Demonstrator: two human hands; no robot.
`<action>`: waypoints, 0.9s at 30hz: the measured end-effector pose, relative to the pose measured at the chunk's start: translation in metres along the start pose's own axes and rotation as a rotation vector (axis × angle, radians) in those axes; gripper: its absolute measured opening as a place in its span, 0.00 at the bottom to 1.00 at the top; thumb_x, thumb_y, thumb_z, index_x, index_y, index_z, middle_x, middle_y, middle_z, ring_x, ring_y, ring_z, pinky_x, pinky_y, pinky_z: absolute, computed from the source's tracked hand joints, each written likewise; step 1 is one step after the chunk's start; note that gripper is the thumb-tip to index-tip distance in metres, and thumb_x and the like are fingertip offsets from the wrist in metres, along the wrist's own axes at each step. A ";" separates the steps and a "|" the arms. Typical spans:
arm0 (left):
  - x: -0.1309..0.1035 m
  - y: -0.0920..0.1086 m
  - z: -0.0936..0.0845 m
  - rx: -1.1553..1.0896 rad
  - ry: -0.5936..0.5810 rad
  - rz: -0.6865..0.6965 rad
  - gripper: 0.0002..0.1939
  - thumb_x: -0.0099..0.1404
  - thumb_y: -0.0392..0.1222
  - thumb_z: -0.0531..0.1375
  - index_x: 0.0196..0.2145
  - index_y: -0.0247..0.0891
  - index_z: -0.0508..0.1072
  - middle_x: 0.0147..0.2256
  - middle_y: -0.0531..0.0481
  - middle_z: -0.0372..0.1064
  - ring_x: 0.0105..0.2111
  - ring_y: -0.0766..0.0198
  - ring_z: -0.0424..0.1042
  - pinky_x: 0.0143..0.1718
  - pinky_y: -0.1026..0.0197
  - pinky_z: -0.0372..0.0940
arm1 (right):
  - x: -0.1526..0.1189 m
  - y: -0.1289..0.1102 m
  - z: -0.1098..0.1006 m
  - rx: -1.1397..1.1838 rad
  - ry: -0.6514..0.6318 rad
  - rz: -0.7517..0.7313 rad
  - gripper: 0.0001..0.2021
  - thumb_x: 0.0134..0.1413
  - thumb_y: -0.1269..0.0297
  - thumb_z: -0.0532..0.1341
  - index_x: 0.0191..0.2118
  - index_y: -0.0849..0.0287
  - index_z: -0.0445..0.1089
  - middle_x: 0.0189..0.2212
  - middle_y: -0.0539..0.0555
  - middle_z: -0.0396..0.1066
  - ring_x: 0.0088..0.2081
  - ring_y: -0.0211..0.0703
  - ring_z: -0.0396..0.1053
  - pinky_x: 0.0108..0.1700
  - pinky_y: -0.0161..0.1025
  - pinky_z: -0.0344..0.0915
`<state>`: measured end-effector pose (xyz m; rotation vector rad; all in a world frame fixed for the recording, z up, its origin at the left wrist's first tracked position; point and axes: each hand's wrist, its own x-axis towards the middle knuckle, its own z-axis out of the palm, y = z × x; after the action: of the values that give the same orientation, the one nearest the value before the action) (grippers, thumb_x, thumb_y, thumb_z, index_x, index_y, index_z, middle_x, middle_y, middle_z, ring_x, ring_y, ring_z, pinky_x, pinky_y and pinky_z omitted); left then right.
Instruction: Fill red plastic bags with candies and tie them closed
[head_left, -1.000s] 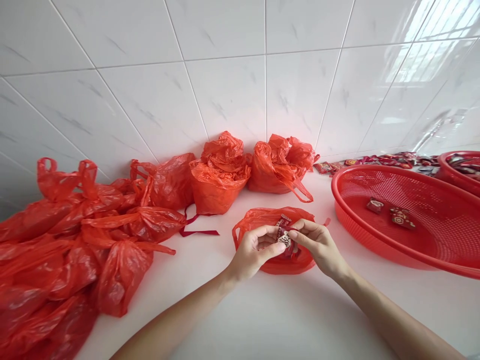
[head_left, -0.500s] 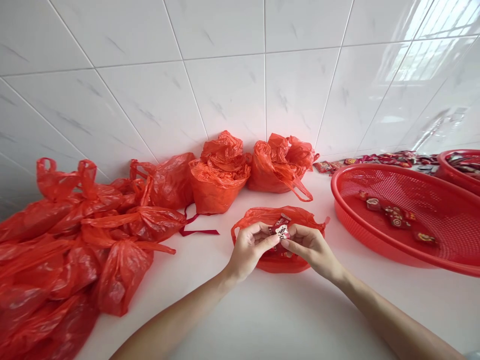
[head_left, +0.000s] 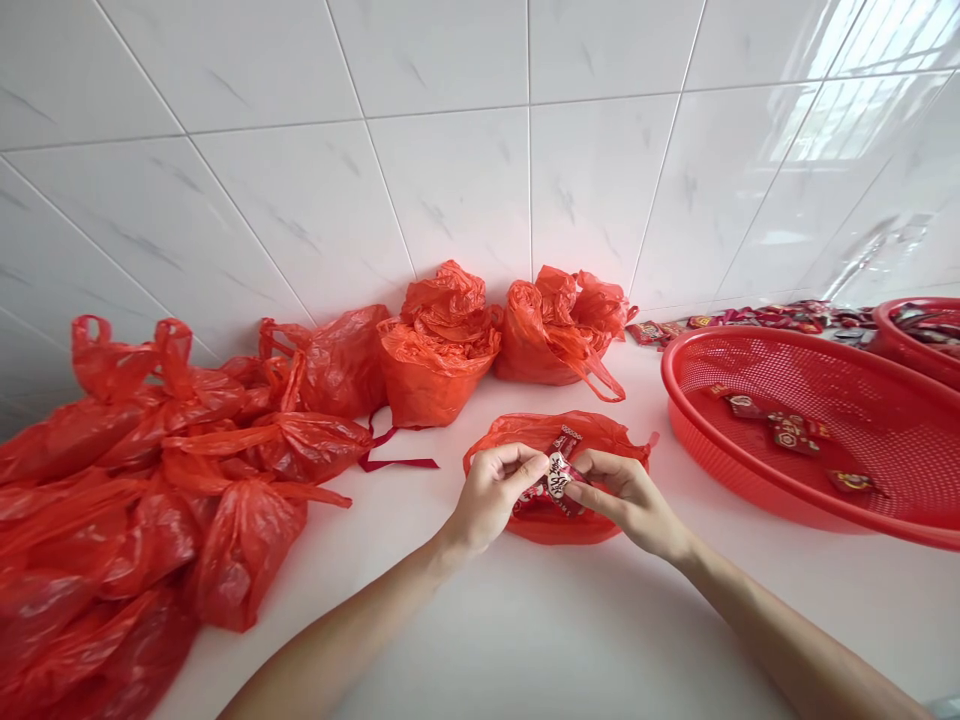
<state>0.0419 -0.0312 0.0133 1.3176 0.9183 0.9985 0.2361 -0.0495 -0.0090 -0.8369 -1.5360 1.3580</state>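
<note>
A small wrapped candy (head_left: pixel 557 476) with a white label and dark writing is pinched between both hands. My left hand (head_left: pixel 491 498) grips its left side with thumb and forefinger, while my right hand (head_left: pixel 634 500) holds its right side. Directly beneath them lies an open red plastic bag (head_left: pixel 570 532), its rim spread on the white surface. More red-wrapped pieces show inside the bag, partly covered by my fingers.
Red knotted bags (head_left: pixel 247 540) are heaped at the left. Two fuller red bags (head_left: pixel 439 375) stand by the tiled wall. A red mesh basket (head_left: pixel 750 480) with several wrapped pieces sits at the right, near loose packets (head_left: pixel 795 318) and another basket (head_left: pixel 892 325). A dark red ribbon (head_left: pixel 401 463) lies left of centre.
The candy between my hands has turned and shifted slightly left, so its label is now more upright. More of the bag's contents shows below my fingers.
</note>
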 end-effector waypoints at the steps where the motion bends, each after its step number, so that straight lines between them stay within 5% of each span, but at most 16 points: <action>1: 0.000 -0.001 0.001 0.002 0.009 0.005 0.15 0.61 0.52 0.67 0.28 0.36 0.78 0.27 0.51 0.74 0.29 0.65 0.69 0.34 0.64 0.67 | 0.000 0.000 0.000 0.002 0.001 -0.006 0.14 0.62 0.54 0.65 0.33 0.60 0.71 0.29 0.51 0.71 0.32 0.39 0.67 0.38 0.38 0.64; 8: -0.005 -0.005 0.005 0.019 0.076 0.070 0.15 0.65 0.52 0.65 0.31 0.37 0.78 0.30 0.49 0.76 0.32 0.63 0.72 0.36 0.63 0.68 | 0.000 -0.001 0.003 -0.050 -0.005 0.040 0.16 0.58 0.51 0.68 0.34 0.61 0.73 0.29 0.51 0.69 0.31 0.39 0.64 0.35 0.36 0.62; 19: -0.002 0.003 -0.005 0.239 -0.068 0.100 0.15 0.68 0.51 0.61 0.31 0.37 0.76 0.28 0.51 0.72 0.31 0.63 0.68 0.35 0.62 0.64 | 0.000 -0.005 -0.004 -0.004 -0.005 0.028 0.16 0.60 0.52 0.66 0.30 0.60 0.71 0.25 0.49 0.68 0.28 0.37 0.63 0.33 0.35 0.61; 27: -0.001 0.008 -0.008 0.186 -0.117 0.050 0.19 0.65 0.54 0.63 0.26 0.36 0.74 0.24 0.52 0.67 0.27 0.65 0.64 0.31 0.62 0.61 | 0.000 -0.004 -0.005 0.033 -0.046 0.048 0.16 0.59 0.52 0.67 0.30 0.61 0.73 0.25 0.50 0.69 0.28 0.38 0.65 0.33 0.37 0.64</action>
<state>0.0329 -0.0299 0.0211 1.5447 0.9090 0.8801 0.2414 -0.0486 -0.0048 -0.8323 -1.5330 1.4432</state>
